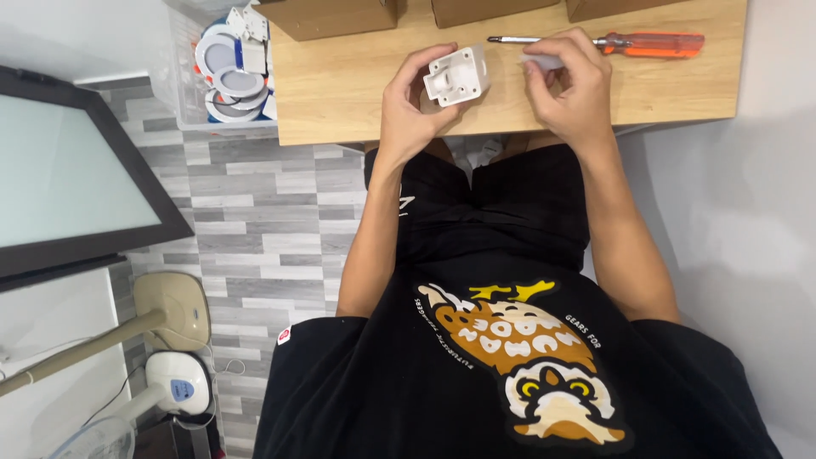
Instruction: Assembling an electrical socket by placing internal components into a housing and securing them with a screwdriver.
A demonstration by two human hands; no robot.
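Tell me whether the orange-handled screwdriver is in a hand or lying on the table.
Lying on the wooden table. The screwdriver rests flat beyond the right hand, which pinches a small white piece instead.

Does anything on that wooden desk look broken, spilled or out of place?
Nothing stands out. The left hand holds a white square plastic part, seemingly intact; the right hand pinches a small white piece; the orange-handled screwdriver lies flat.
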